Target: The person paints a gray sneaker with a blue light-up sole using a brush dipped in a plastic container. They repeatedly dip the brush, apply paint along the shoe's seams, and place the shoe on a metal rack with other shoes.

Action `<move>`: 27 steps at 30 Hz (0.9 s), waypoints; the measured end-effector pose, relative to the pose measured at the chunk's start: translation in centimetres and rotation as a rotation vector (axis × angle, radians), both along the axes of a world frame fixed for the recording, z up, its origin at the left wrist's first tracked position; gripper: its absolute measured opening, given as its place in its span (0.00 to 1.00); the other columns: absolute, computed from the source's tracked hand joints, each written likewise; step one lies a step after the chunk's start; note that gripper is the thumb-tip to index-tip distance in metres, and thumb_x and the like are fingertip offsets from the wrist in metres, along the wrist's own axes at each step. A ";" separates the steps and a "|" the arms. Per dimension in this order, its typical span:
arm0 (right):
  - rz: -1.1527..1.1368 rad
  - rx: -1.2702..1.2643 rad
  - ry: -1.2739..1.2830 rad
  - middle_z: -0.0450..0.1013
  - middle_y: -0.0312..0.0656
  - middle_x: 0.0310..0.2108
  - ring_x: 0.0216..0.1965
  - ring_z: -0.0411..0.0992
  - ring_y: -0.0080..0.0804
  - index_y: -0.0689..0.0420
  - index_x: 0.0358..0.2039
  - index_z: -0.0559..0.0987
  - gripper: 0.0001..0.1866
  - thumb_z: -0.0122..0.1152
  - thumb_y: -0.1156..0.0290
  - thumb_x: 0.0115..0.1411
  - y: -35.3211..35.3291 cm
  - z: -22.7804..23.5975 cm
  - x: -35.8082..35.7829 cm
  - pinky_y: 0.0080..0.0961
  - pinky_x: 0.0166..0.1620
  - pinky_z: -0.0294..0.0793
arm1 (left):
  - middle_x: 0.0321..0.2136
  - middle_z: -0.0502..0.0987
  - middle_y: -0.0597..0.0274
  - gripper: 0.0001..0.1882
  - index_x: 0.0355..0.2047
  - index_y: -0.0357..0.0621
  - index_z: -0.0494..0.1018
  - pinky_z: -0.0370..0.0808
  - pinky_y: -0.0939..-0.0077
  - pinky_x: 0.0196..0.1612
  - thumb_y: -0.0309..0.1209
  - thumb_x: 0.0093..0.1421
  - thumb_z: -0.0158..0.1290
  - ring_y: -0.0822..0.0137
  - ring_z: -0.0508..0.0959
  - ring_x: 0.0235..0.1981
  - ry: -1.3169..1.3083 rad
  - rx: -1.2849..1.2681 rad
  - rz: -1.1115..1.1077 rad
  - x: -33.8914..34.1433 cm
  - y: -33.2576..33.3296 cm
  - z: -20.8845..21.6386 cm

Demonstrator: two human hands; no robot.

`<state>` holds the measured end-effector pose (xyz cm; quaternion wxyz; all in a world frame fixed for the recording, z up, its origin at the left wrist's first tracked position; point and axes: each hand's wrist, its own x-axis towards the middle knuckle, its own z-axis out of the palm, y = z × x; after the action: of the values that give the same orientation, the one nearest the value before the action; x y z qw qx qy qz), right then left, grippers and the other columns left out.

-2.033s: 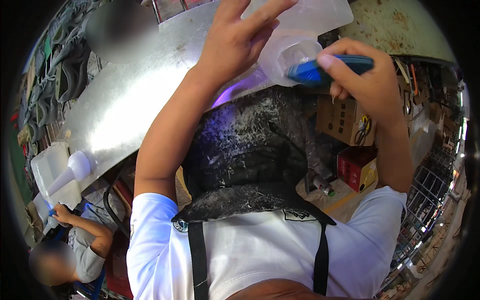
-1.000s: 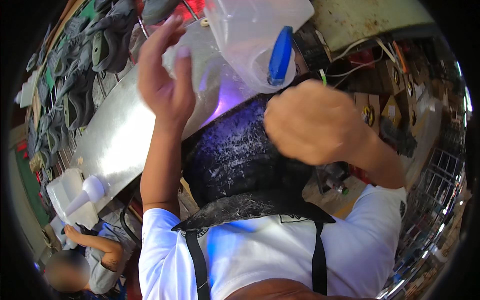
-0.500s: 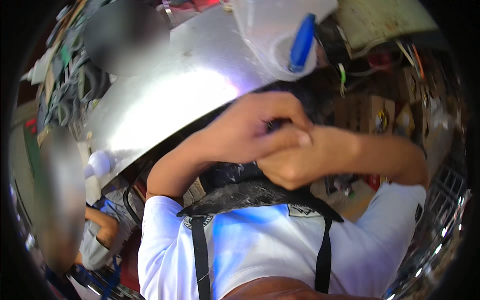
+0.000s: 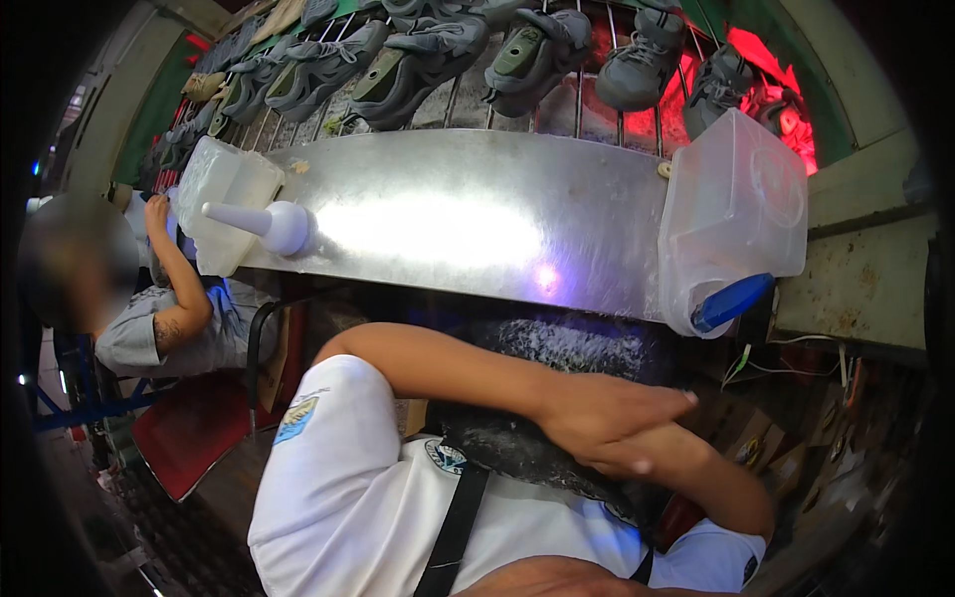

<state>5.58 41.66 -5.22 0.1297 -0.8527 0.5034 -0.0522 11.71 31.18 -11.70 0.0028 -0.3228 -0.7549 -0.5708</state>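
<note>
My left hand lies across my right wrist, its fingers stretched out and the thumb apart from them; nothing shows in it. My right forearm comes up from the lower right and passes beneath that hand. The right hand itself is hidden, fingers included. Both arms are crossed close to my body, over the black apron. Beyond them is a metal table. A white bottle with a long nozzle lies toward its left end.
A clear plastic container stands at the table's right end, with a blue bottle-shaped object at its front. Another translucent container is at the left end. Grey shoes rest on metal rods behind. A person sits at left.
My view has swung, so the table now spans the middle and the shoes show. My hands were in front of me with the left fingers curled; now they are lower right, left fingers straightened.
</note>
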 end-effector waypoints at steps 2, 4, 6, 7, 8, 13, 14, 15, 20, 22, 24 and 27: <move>-0.033 0.023 0.000 0.75 0.45 0.25 0.27 0.76 0.44 0.57 0.25 0.81 0.10 0.59 0.64 0.52 -0.3 0.1 -0.1 0.34 0.35 0.77 | 0.70 0.50 0.24 0.52 0.69 0.18 0.47 0.54 0.50 0.72 0.58 0.67 0.49 0.34 0.52 0.72 -0.072 0.081 -0.048 0.6 -0.8 -0.4; -0.047 0.051 -0.014 0.75 0.45 0.26 0.28 0.76 0.44 0.57 0.26 0.81 0.10 0.59 0.64 0.53 -0.8 0.1 -0.1 0.34 0.35 0.77 | 0.69 0.52 0.25 0.50 0.69 0.20 0.50 0.57 0.49 0.71 0.57 0.66 0.51 0.34 0.55 0.71 0.062 0.051 0.043 1.1 -0.6 0.7; -0.067 0.088 -0.022 0.76 0.45 0.26 0.28 0.76 0.45 0.57 0.27 0.81 0.11 0.59 0.63 0.54 -1.1 0.3 0.0 0.35 0.36 0.78 | 0.65 0.59 0.26 0.47 0.67 0.24 0.56 0.61 0.49 0.69 0.55 0.65 0.52 0.33 0.62 0.67 0.146 0.042 -0.018 0.3 -0.2 1.9; -0.077 0.107 -0.024 0.76 0.46 0.27 0.28 0.76 0.45 0.57 0.27 0.82 0.11 0.59 0.63 0.55 -1.3 0.4 0.1 0.35 0.36 0.78 | 0.64 0.61 0.26 0.46 0.67 0.24 0.57 0.63 0.49 0.69 0.55 0.65 0.52 0.32 0.63 0.66 0.146 0.092 -0.047 0.1 -0.2 2.4; -0.088 0.123 -0.027 0.76 0.46 0.27 0.29 0.76 0.46 0.58 0.28 0.82 0.11 0.58 0.63 0.55 -1.6 0.5 0.1 0.36 0.36 0.78 | 0.63 0.63 0.27 0.45 0.67 0.25 0.58 0.64 0.49 0.68 0.55 0.65 0.53 0.32 0.65 0.65 0.146 0.141 -0.076 0.0 -0.1 2.7; -0.193 0.285 -0.047 0.77 0.47 0.29 0.30 0.77 0.48 0.58 0.30 0.82 0.12 0.58 0.62 0.58 -3.1 1.3 0.2 0.37 0.37 0.79 | 0.61 0.64 0.23 0.50 0.66 0.24 0.59 0.63 0.47 0.67 0.60 0.61 0.53 0.27 0.64 0.64 0.197 0.113 -0.044 0.7 1.7 4.1; -0.222 0.332 -0.055 0.78 0.47 0.29 0.30 0.77 0.48 0.58 0.30 0.82 0.12 0.58 0.62 0.58 -3.4 1.5 0.2 0.37 0.37 0.79 | 0.62 0.64 0.24 0.51 0.66 0.24 0.59 0.62 0.47 0.68 0.61 0.61 0.52 0.27 0.64 0.64 0.253 0.078 -0.010 0.6 2.1 4.2; -0.270 0.398 -0.077 0.78 0.47 0.30 0.30 0.77 0.49 0.58 0.31 0.82 0.13 0.57 0.62 0.59 -3.8 1.7 0.0 0.38 0.38 0.79 | 0.62 0.64 0.26 0.51 0.66 0.25 0.59 0.62 0.48 0.68 0.61 0.61 0.52 0.27 0.64 0.64 0.313 0.044 0.020 0.3 2.4 4.6; -0.595 0.300 -0.370 0.81 0.49 0.36 0.35 0.80 0.50 0.61 0.36 0.81 0.09 0.60 0.69 0.61 0.8 2.1 -4.4 0.41 0.40 0.80 | 0.60 0.71 0.37 0.34 0.60 0.26 0.68 0.67 0.53 0.65 0.46 0.67 0.55 0.41 0.71 0.62 0.273 0.386 -0.142 -0.1 -3.2 6.8; -0.672 -0.378 -0.387 0.80 0.52 0.34 0.34 0.79 0.49 0.66 0.35 0.80 0.05 0.58 0.81 0.58 3.4 1.7 -7.1 0.38 0.38 0.80 | 0.53 0.77 0.41 0.25 0.56 0.27 0.72 0.74 0.58 0.59 0.35 0.66 0.59 0.47 0.78 0.55 0.145 0.250 0.027 0.8 -10.1 8.4; -1.235 -0.536 -0.473 0.79 0.49 0.33 0.35 0.77 0.39 0.69 0.40 0.80 0.08 0.57 0.83 0.60 7.0 2.1 -8.2 0.32 0.41 0.77 | 0.46 0.83 0.50 0.19 0.51 0.35 0.77 0.79 0.63 0.52 0.28 0.61 0.63 0.58 0.83 0.46 -0.106 0.005 0.546 1.6 -16.6 10.5; -1.380 -0.600 -0.344 0.75 0.46 0.50 0.35 0.71 0.27 0.67 0.51 0.79 0.16 0.59 0.83 0.62 8.1 2.6 -10.6 0.22 0.40 0.72 | 0.46 0.84 0.57 0.18 0.50 0.43 0.81 0.80 0.71 0.48 0.34 0.60 0.64 0.65 0.84 0.44 0.113 -0.488 1.098 -4.2 -26.8 9.3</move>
<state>-5.02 49.74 -2.65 -0.0927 -0.3241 0.8582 -0.3871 7.51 4.41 -2.38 0.2633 0.0930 -0.9191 -0.2779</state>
